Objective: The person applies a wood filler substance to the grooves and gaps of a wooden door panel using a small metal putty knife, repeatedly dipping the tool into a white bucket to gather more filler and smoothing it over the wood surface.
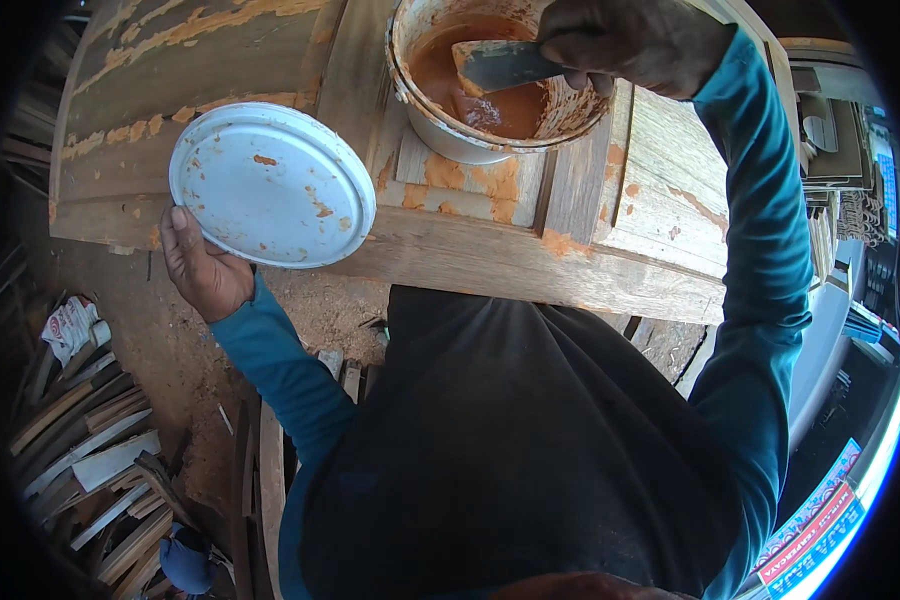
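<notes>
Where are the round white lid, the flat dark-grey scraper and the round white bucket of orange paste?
Round white lid [272, 188]: head view, middle of its face.
Flat dark-grey scraper [505, 66]: head view, middle of its blade.
Round white bucket [450, 142]: head view, outer wall below the rim.

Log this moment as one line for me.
left hand: holds white lid by its edge, orange smears on it | right hand: holds scraper at mouth of bucket | bucket: orange paste inside, on wooden panel
</notes>
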{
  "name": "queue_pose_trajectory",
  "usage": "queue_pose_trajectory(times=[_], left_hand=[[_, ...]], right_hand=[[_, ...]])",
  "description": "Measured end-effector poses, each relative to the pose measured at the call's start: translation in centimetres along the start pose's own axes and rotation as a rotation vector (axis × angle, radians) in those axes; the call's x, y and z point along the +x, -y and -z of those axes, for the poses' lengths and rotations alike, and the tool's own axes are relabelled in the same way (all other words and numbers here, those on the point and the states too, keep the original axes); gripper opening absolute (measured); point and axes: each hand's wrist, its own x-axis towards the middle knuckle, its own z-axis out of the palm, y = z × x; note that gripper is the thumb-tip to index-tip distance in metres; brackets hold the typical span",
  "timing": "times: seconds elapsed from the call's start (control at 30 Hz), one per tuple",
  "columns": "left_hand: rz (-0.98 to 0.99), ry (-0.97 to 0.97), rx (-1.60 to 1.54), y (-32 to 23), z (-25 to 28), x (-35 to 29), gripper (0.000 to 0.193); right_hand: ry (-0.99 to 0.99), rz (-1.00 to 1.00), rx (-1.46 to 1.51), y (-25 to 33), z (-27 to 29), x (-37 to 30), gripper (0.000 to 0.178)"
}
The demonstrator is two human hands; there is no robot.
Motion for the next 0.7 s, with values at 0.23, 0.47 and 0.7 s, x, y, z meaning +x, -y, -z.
queue_pose_trajectory(times=[0.23, 0.47, 0.7], left_hand=[[0.046, 0.098, -0.045, -0.3, -4.8, 2.6, 0.038], [0.060, 0.250, 0.055, -0.2, -14.3, 5.4, 0.045], [0.076, 0.432, 0.185, 0.9, -20.4, 8.2, 0.045]], right_hand=[[-0.604, 0.101, 0.431, -3.5, -7.7, -6.7, 0.025], [-0.998, 0.035, 1.169, -3.8, -21.3, -5.9, 0.033], [-1.008, -0.097, 1.626, -4.3, -29.2, -7.8, 0.022]])
